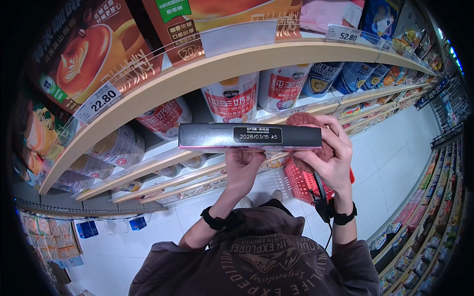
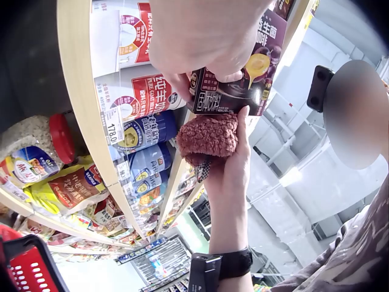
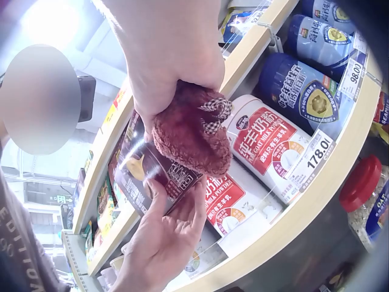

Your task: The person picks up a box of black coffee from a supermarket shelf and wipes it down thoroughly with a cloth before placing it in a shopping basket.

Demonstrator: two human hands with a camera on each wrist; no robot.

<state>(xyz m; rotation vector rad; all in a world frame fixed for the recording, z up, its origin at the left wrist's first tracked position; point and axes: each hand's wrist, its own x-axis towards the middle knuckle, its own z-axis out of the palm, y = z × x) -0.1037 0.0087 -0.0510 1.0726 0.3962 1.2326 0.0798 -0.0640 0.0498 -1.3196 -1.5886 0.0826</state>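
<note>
A dark box (image 1: 207, 136) is held level in the head view, its narrow side up with a printed date label. Its printed face, with a coffee picture, shows in the left wrist view (image 2: 267, 76) and right wrist view (image 3: 130, 161). The left hand (image 1: 243, 170) grips its lower edge, thumb on one face and fingers on the other. At the box's right end, the right hand (image 1: 335, 154) pinches it. A fuzzy reddish-brown plush item (image 1: 301, 119) with a checkered bow (image 3: 216, 115) lies against the right palm, partly covered by the fingers.
Curved shelves (image 1: 197, 64) stand ahead with goat milk powder cans (image 1: 231, 98), large coffee boxes (image 1: 84, 54) and price tags (image 1: 101, 102). Below the right forearm is a red basket (image 1: 299, 183). More stocked shelves (image 1: 419, 232) line the right side, across a pale tiled floor (image 1: 368, 153).
</note>
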